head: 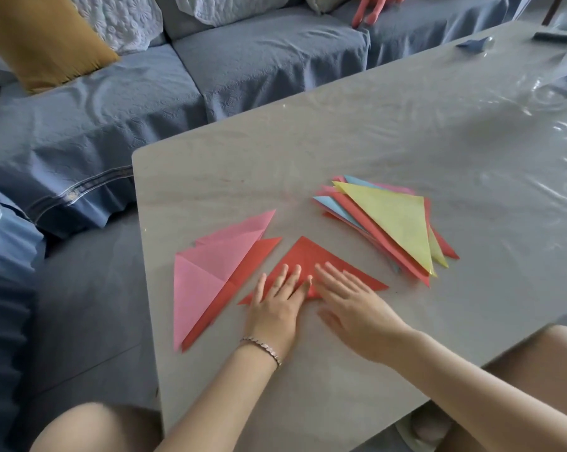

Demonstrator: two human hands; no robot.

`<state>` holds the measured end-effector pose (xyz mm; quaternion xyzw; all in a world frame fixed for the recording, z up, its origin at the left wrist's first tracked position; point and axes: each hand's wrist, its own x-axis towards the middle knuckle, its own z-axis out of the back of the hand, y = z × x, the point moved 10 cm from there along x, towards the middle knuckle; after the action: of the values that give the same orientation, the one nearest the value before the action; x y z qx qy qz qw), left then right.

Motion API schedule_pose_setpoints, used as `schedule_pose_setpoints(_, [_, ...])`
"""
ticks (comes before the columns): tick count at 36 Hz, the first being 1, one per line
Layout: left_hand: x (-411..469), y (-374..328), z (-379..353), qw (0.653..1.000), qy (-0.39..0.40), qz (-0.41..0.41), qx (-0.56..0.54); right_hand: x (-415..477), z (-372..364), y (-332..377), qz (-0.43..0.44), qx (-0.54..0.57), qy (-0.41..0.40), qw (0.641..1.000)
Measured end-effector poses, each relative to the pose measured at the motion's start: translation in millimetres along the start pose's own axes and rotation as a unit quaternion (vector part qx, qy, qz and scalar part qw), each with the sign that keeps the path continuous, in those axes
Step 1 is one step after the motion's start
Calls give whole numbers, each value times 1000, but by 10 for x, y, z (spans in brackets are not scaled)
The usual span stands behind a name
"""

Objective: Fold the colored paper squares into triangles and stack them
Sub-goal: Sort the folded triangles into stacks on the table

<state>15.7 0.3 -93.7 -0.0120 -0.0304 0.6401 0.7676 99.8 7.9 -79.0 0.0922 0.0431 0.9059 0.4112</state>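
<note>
Head view: a red triangle [311, 256] lies flat near the desk's [341, 141] near edge, toward its left corner. The left hand [277, 305] and right hand [350, 308] both rest on it with fingers straight and spread, pressing along its long folded edge and pinching nothing. The stack [393, 223] of finished triangles sits just right of it, further in; pink paper [204, 275] over red paper [243, 272] waits by the left edge. The paper looks thin, light and limp, likely to slide on the glossy cover, so it is probably best lifted by pinching one free corner.
</note>
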Motion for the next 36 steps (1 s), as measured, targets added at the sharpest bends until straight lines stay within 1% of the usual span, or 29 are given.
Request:
schedule_pose_setpoints(2, [-28, 56, -73, 1000, 12, 23, -6, -66, -212, -10, -14, -21, 63, 998])
schedule_pose_setpoints(4, [-76, 87, -153, 999, 28, 33, -15, -119, -291, -4, -22, -29, 92, 995])
schedule_pose_setpoints(7, [-148, 23, -194, 999, 46, 16, 9, -155, -268, 60, -13, -46, 87, 995])
schedule_pose_setpoints(9, [-176, -36, -210, 998, 62, 5, -3, -176, -242, 101, -13, -34, 82, 996])
schedule_pose_setpoints(12, [-183, -50, -207, 997, 71, 12, -6, -190, -219, 116, -16, -24, 74, 997])
schedule_pose_setpoints(17, [-180, -64, -180, 997, 66, 25, -20, -89, -200, 48, -36, -51, 64, 996])
schedule_pose_setpoints(22, [-188, -103, -137, 997, 59, 43, -11, -40, -289, 21, -35, -65, 76, 994])
schedule_pose_setpoints(26, [-196, -96, -125, 998, 51, 39, 4, -72, -263, -7, -43, -63, 82, 994])
schedule_pose_setpoints(33, [-292, 51, -160, 998, 39, 32, 22, -220, -194, -213, -94, -67, 120, 986])
schedule_pose_setpoints(36, [-347, 167, -163, 997, 44, 57, 21, -299, -213, -276, -106, -74, 140, 982])
